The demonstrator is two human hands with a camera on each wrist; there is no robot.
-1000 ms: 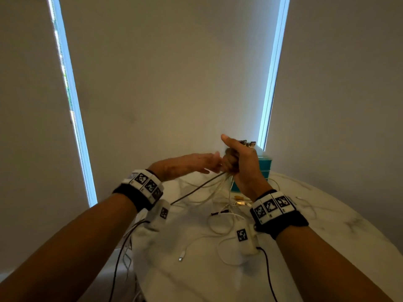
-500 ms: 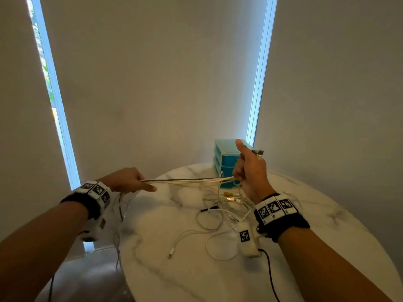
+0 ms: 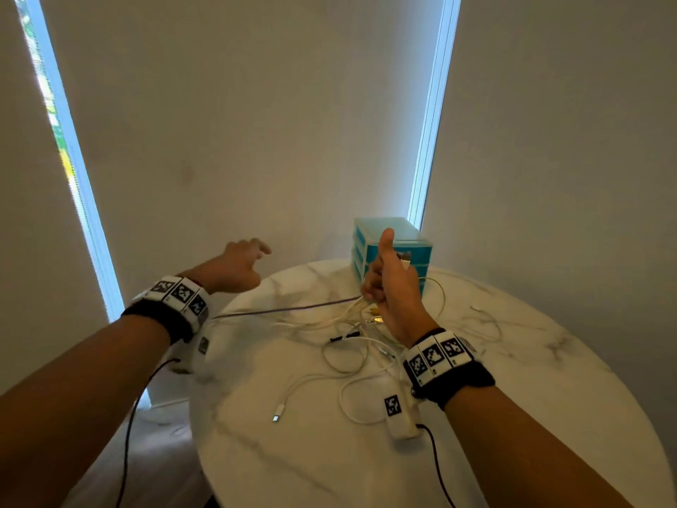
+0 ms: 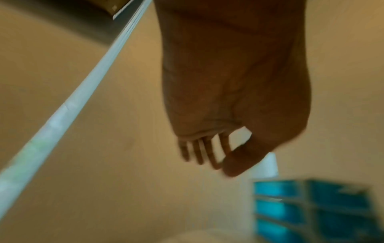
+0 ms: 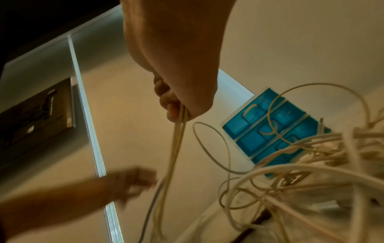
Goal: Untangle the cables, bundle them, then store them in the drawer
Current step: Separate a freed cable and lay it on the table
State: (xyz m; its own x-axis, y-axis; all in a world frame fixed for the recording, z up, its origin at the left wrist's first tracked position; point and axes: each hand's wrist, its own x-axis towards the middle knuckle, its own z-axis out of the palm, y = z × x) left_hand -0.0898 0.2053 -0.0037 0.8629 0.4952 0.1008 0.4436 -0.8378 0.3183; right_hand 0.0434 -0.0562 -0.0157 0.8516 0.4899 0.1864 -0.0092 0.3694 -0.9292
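Daylight is leaking in through two narrow window strips (image 3: pixel 428 141), leaving the room dim and the marble tabletop (image 3: pixel 549 397) softly lit. Wide-angle distortion is bowing the edges. Motion blur is smearing the left hand (image 4: pixel 232 98) and the blue drawer unit (image 4: pixel 311 210).

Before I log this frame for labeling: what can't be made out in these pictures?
- How many cables the right hand grips: the right wrist view shows them merged in the fist.
- Drawer unit contents: drawers closed, in every view.
- Left hand detail: motion-blurred in the left wrist view.
- Connector type: too small in the head view.
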